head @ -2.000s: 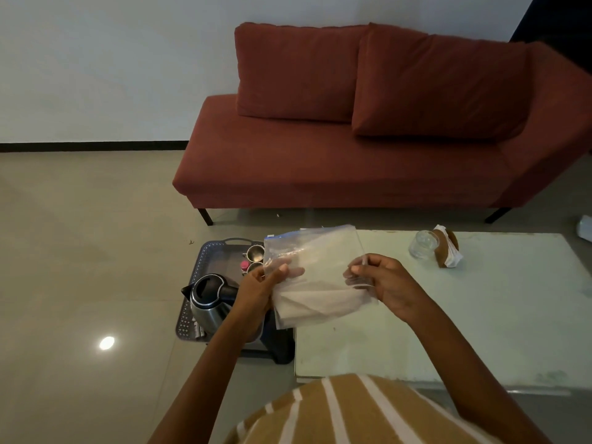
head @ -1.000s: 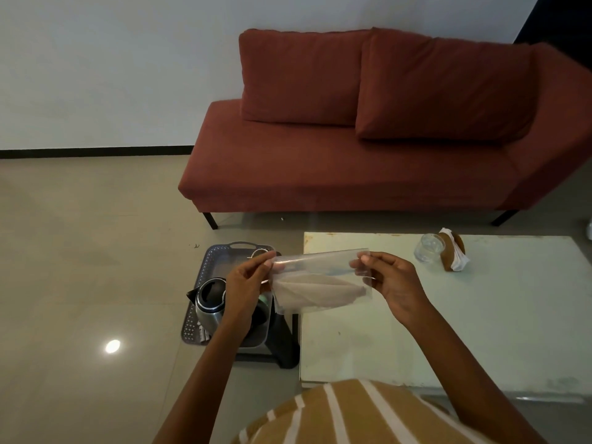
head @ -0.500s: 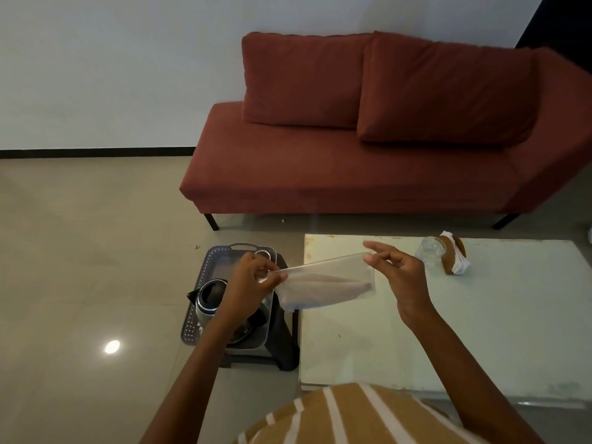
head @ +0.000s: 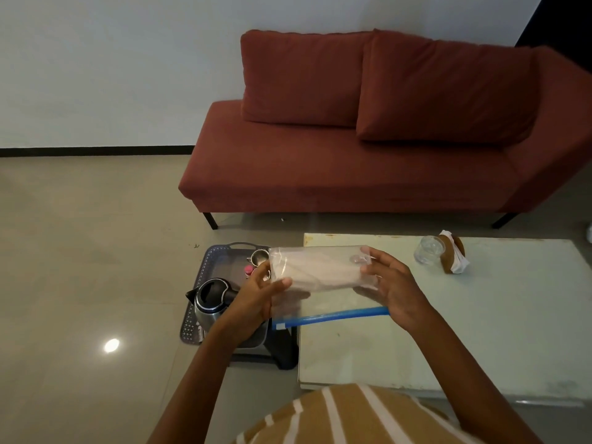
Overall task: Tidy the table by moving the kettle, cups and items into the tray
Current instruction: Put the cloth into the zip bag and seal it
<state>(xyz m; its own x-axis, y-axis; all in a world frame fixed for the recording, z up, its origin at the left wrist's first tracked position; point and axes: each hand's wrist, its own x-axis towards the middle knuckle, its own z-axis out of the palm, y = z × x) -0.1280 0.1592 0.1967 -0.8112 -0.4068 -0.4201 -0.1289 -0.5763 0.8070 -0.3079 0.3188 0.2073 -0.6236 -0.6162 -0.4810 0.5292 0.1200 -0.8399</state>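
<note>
Right of the grey lattice tray [head: 205, 267] holding the steel kettle [head: 211, 302], over the table [head: 480, 331] edge, the clear zip bag [head: 320, 274] has tipped from edge-on to flat, blue seal nearest the person. Long axis left-right. Left hand [head: 256, 302] pinches its left end, right hand [head: 390, 283] grips the right. Soft crinkly plastic.

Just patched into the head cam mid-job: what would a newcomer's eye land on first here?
First, the clear zip bag with its blue seal strip, held between left hand and right hand above the left edge of the white table. Next, the red sofa across the far wall, then the kettle standing in the grey tray left of the table, and a glass on the table's far side.
</note>
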